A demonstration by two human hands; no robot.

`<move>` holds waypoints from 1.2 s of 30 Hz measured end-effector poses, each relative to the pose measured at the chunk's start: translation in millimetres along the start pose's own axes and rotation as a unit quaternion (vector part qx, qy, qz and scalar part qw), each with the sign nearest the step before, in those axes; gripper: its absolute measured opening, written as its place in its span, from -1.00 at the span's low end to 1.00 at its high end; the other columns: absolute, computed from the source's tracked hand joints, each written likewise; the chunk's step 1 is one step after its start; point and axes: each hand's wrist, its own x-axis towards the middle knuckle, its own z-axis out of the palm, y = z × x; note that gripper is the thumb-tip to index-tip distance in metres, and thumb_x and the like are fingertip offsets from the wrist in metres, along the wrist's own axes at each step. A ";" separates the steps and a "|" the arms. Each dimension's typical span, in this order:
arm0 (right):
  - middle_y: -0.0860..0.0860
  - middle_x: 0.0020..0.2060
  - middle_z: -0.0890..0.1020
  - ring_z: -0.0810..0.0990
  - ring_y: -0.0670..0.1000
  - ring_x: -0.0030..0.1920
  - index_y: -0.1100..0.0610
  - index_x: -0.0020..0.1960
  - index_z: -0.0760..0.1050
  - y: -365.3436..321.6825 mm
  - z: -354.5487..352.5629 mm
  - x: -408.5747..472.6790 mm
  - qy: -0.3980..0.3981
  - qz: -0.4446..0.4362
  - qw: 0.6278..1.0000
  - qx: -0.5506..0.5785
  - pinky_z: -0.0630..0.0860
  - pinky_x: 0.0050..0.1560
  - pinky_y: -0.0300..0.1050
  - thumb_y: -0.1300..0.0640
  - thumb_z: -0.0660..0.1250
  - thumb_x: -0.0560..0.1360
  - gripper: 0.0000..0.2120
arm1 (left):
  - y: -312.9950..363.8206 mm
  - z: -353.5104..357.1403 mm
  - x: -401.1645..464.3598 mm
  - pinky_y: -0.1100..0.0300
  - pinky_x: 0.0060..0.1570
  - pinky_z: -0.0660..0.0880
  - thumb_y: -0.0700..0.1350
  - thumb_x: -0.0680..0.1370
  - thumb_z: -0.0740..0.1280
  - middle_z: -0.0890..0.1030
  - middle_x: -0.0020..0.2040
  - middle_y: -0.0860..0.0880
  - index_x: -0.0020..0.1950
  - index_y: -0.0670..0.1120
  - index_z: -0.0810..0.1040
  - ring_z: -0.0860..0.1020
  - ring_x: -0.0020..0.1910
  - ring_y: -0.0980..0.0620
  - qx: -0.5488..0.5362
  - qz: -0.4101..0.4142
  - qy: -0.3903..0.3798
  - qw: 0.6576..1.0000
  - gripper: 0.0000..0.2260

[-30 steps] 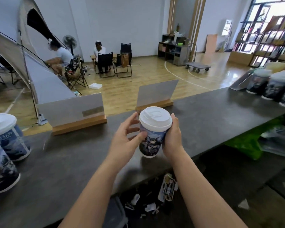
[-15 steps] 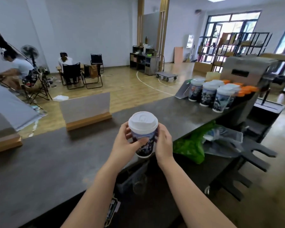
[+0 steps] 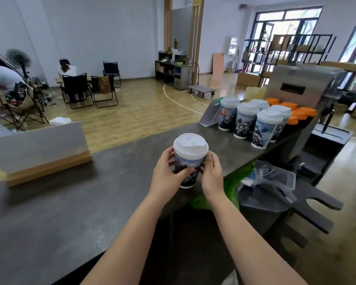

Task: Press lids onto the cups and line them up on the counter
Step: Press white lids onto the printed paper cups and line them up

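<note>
Both our hands, left hand [image 3: 167, 175] and right hand [image 3: 212, 177], wrap the lidded cup [image 3: 189, 161] above the bench [image 3: 90, 202]. Next, we think, it joins the row of cups [image 3: 247, 122].

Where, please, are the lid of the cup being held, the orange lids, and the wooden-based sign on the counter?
white lid [image 3: 190, 145], head view, centre of its top.
orange lids [image 3: 300, 115], head view, top of one near the steel machine.
sign [image 3: 37, 144], head view, middle of its grey panel.
</note>
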 end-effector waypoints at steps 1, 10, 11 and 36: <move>-0.04 0.06 0.61 0.57 -0.02 0.15 -0.06 0.07 0.50 3.3 -1.6 16.6 -0.005 0.003 1.000 0.003 0.51 0.25 0.04 0.06 0.07 0.69 -0.77 | -3.7 8.9 15.4 0.17 0.16 0.54 -0.12 0.36 0.60 0.56 0.21 0.21 0.26 0.23 0.40 0.55 0.18 0.20 -0.001 0.003 0.008 1.000 -0.40; -0.13 0.16 0.57 0.53 0.00 0.28 -0.26 0.10 0.47 20.6 -30.6 153.9 -0.012 0.023 1.000 -0.016 0.44 0.35 0.14 -0.02 0.09 0.65 -0.79 | -23.4 99.9 137.4 0.13 0.17 0.56 -0.10 0.33 0.62 0.54 0.22 0.11 0.24 0.16 0.37 0.55 0.17 0.16 0.006 0.006 0.051 0.999 -0.39; -0.15 0.15 0.58 0.54 -0.01 0.26 -0.29 0.08 0.47 23.3 -35.0 165.1 -0.008 0.025 1.000 -0.018 0.45 0.33 0.15 -0.05 0.10 0.62 -0.80 | -24.8 109.3 147.1 0.14 0.17 0.55 -0.10 0.33 0.62 0.54 0.22 0.10 0.23 0.17 0.37 0.55 0.18 0.15 0.008 0.007 0.052 0.999 -0.39; -0.14 0.29 0.44 0.38 -0.21 0.30 -0.03 0.38 0.32 60.3 -53.8 294.7 -0.096 -0.006 0.995 -0.004 0.28 0.09 -0.61 0.23 0.13 0.65 -0.67 | -50.3 185.6 253.1 0.50 0.00 0.44 -0.16 0.42 0.56 0.51 0.17 0.27 0.36 0.11 0.36 0.50 0.14 0.37 0.071 -0.026 0.098 0.992 -0.39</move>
